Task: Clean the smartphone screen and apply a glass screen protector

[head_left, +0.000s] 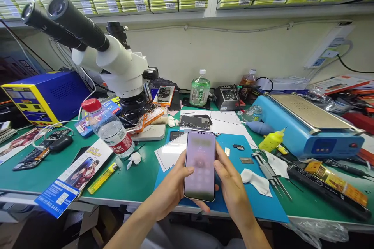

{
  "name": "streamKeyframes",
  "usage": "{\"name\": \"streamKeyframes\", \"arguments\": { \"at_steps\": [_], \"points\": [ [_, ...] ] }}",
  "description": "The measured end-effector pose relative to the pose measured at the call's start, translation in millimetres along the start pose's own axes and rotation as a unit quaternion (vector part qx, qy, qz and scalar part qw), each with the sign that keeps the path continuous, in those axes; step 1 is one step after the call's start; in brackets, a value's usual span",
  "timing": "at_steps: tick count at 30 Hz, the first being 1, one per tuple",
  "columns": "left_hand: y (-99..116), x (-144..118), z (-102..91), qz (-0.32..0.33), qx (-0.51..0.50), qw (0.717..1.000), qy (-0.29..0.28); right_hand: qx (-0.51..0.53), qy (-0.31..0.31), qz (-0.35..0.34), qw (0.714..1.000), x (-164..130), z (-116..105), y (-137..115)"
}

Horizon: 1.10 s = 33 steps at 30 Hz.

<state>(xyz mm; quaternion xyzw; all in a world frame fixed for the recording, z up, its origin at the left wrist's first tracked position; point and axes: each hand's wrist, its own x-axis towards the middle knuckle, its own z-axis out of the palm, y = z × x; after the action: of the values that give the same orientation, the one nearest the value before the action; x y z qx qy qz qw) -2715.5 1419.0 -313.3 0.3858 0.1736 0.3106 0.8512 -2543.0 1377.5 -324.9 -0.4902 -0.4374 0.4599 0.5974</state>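
While you hold the smartphone above the blue work mat, your left hand wraps its lower edge, thumb on the lit screen, and your right hand braces the opposite side. Apparently a screen check; next touches need light, precise thumb presses.

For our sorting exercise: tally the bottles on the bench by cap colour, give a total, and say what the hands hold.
Red cap: 1, the clear bottle
White cap: 2, the green bottle and the brown bottle
Yellow nozzle cap: 1, the yellow squeeze bottle
Total: 4
The left hand and right hand hold the lit phone.
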Motion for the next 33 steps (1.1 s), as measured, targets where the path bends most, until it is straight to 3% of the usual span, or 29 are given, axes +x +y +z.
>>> {"name": "streamKeyframes", "arguments": {
  "at_steps": [4, 14, 18, 23, 26, 29, 33],
  "points": [
    [-1, 3, -0.8, 0.019, 0.005, 1.0, 0.01, 0.067, -0.019, 0.005, 0.998, -2, 0, 7],
    [5, 1, 5.1, 0.002, 0.013, 1.0, -0.008, 0.063, -0.043, 0.022, 0.997, 0, -4, 10],
    [7, -1, 8.7, -0.009, 0.017, 1.0, 0.013, 0.075, -0.057, 0.03, 0.995, 0, -1, 2],
    [-5, -3, 6.5, 0.003, -0.001, 0.998, 0.061, 0.066, -0.078, 0.033, 0.994, -1, -1, 0],
    [-13, -4, 1.4, 0.023, -0.012, 0.998, 0.059, 0.058, -0.072, 0.024, 0.995, -1, 0, 2],
    [-16, 1, -4.4, 0.046, -0.025, 0.997, 0.054, 0.045, 0.004, -0.037, 0.998, -7, -1, 1],
    [-21, 22, -4.6, 0.068, -0.024, 0.996, 0.044, -0.011, 0.212, -0.129, 0.969, -21, -12, -10]
  ]
}}
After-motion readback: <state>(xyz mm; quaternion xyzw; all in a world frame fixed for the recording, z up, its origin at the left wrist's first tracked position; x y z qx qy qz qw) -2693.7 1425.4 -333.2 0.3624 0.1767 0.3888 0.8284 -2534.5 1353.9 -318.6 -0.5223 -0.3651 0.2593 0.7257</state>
